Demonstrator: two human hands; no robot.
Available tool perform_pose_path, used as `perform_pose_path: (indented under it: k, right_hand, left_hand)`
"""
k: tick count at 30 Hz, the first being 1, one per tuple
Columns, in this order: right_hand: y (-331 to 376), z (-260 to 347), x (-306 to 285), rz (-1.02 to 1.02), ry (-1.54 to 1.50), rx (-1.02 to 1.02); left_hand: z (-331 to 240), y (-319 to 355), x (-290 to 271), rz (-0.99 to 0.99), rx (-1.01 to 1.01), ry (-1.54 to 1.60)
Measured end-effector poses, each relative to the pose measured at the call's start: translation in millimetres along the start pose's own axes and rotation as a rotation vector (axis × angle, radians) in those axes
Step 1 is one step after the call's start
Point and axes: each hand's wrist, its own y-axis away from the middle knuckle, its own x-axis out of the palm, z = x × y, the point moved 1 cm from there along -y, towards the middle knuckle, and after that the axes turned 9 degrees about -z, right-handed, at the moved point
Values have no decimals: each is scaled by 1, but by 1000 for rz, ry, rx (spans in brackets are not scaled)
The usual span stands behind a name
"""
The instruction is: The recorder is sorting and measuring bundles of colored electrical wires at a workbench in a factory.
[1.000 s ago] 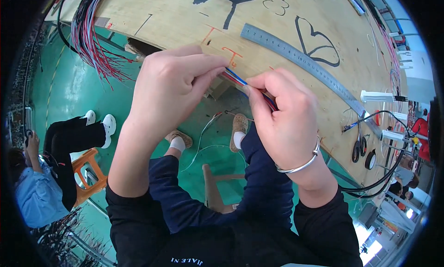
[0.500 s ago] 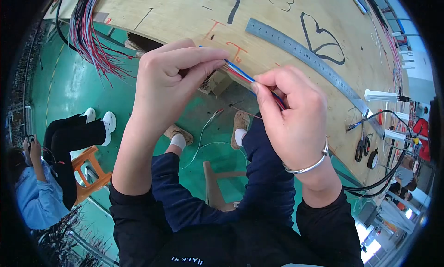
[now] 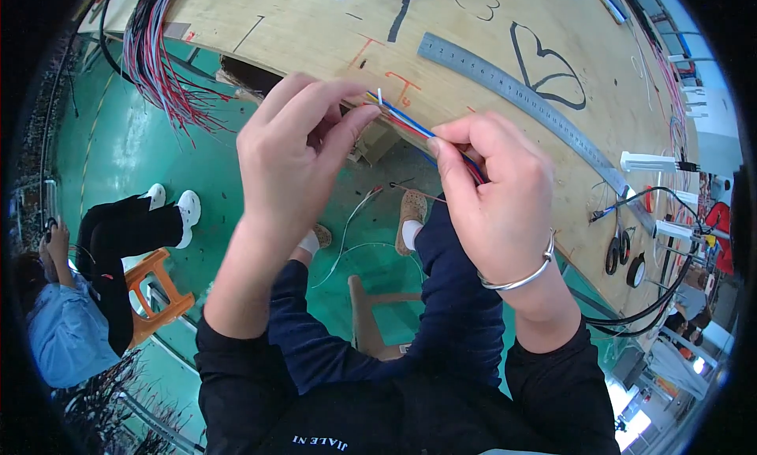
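A thin bundle of blue, white and red wires (image 3: 408,121) is pinched between the thumb and forefinger of my right hand (image 3: 501,191), which wears a silver bangle. Its far ends point up and left over the table's near edge, and one short white end stands up from the rest. Close by these ends is my left hand (image 3: 296,143), its thumb and forefinger parted. Whether a fingertip touches the wires is hard to make out. The rest of the bundle passes behind my right fingers and is partly hidden.
On the wooden table (image 3: 315,41) lie a steel ruler (image 3: 512,88), black-handled scissors (image 3: 613,254) and a black tape roll (image 3: 635,272). Loose red, black and white wires (image 3: 162,76) hang over its left edge. A seated person (image 3: 71,321) is at left by an orange stool (image 3: 158,293).
My left thumb and forefinger have parted from their pinch on the wire ends, and the hand has shifted slightly left. A white end now sticks up. My right hand keeps its hold.
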Motion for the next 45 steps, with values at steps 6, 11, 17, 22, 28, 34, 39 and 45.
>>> perform_pose_path:
  k: [6,11,17,22,28,34,39,45]
  right_hand:
    - [0,0,0,-8,-28,46]
    - [1,-2,1,4,-14,25]
    - [1,-3,2,-7,1,-2]
    - [0,-3,1,3,5,8]
    - [1,-4,2,-13,-52,62]
    - [11,-13,1,6,-198,203]
    - [15,-6,-8,31,-311,265]
    - [18,-1,-10,11,-362,247]
  left_hand:
    - [-13,39,19,-241,-62,48]
    - [-13,36,26,-236,234,-119]
    - [-6,37,28,-113,363,-238]
    - [0,32,17,-135,219,-163]
    - [-6,35,15,-245,97,-118]
    - [-40,51,25,-142,-1039,853]
    - [-54,47,32,-179,-1123,1089]
    - [-46,42,33,-145,-1126,1376]
